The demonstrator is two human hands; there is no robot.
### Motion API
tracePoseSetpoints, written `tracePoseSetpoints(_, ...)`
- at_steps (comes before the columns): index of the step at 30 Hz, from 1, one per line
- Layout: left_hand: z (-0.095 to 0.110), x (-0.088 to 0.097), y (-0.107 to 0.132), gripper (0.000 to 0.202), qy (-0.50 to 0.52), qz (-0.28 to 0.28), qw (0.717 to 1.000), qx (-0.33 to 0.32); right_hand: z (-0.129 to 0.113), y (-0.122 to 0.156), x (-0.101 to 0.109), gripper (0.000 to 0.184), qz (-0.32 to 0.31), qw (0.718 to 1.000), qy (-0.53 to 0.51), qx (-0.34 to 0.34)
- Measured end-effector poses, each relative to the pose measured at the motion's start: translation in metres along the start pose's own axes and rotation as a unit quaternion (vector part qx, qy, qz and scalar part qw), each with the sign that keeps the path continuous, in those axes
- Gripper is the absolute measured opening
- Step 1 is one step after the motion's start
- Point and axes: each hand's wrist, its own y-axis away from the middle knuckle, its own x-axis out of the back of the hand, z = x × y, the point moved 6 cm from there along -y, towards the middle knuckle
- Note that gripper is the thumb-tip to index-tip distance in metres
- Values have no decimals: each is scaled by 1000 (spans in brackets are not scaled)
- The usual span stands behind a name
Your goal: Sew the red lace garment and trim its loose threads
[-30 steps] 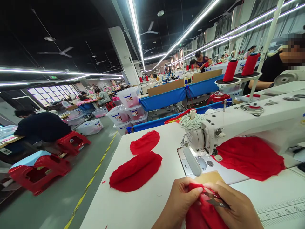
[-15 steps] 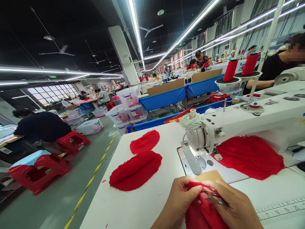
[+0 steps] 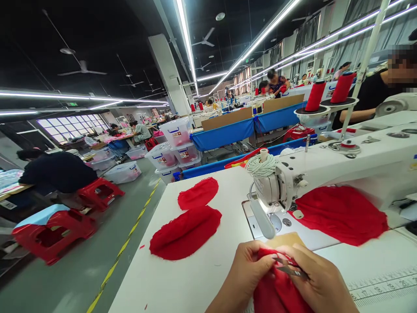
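At the bottom of the view my left hand [image 3: 246, 271] pinches a bunched piece of red fabric [image 3: 276, 291] at its top edge. My right hand [image 3: 321, 284] is closed around small metal thread snips [image 3: 288, 268], whose blades point left at the fabric just beside my left fingertips. Both hands are over the white sewing table [image 3: 195, 282], in front of the white sewing machine [image 3: 342, 169]. A tan card [image 3: 286, 240] lies on the machine bed just beyond my hands.
Two red lace pieces [image 3: 185, 232] [image 3: 198, 194] lie on the table's left half, and a larger red piece [image 3: 342, 213] under the machine arm. Red thread cones [image 3: 329, 93] stand behind. A ruler strip [image 3: 381, 284] runs along the right. Other people, red stools [image 3: 52, 232] and plastic bins [image 3: 172, 150] line the aisle.
Almost nothing differs. My right hand with the snips has shifted very slightly left and up against the fabric; my left hand keeps its pinch.
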Motion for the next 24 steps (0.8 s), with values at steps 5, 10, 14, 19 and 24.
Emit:
tracePoseSetpoints(5, 5, -2, 2, 26, 5, 0, 1000, -3, 1, 1, -3, 22, -45, 999, -25, 12)
tracePoseSetpoints(10, 3, 2, 1, 24, -1, 5, 1000, -6, 7, 0, -4, 18, -39, 997, -66, -20)
tracePoseSetpoints(14, 1, 2, 1, 28, 1, -12, 1000, -1, 5, -5, 0, 19, -40, 995, -83, -35)
tracePoseSetpoints(19, 2, 1, 2, 39, 13, -21, 1000, 19, 5, -17, 9, 16, -64, 991, -89, -70)
tracePoseSetpoints(24, -2, 4, -1, 38, 42, -19, 998, 39, 14, -18, 13, 23, -81, 968, -139, -192)
